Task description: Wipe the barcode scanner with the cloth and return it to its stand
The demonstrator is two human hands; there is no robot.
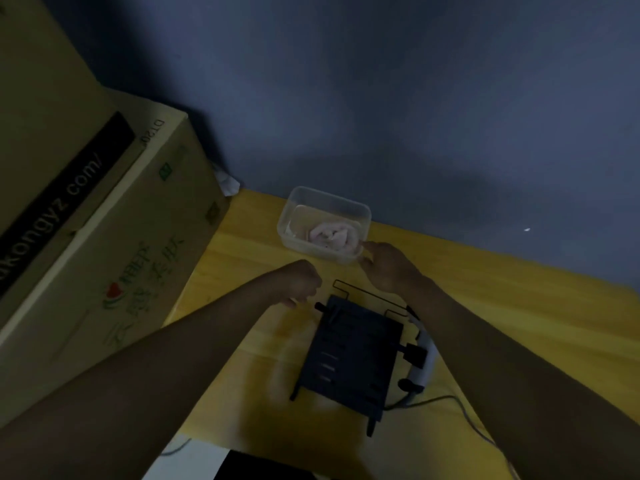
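Observation:
A crumpled pale pink cloth [330, 237] lies inside a clear plastic container [294, 206] at the back of the yellow table [519, 306]. My right hand [388, 266] is at the container's near right corner, fingers apart, fingertips at its rim, holding nothing. My left hand [301, 282] hovers curled into a fist just left of the black stand [349, 355], with nothing visible in it. At the stand's right side a white and black barcode scanner [427, 362] shows partly; my right forearm hides the rest. Its cable [460, 407] trails to the right.
Large cardboard boxes [104, 220] crowd the table's left side. A blue-grey wall [415, 98] rises behind the table. A white and black object [221, 462] sits at the near edge. The light is dim.

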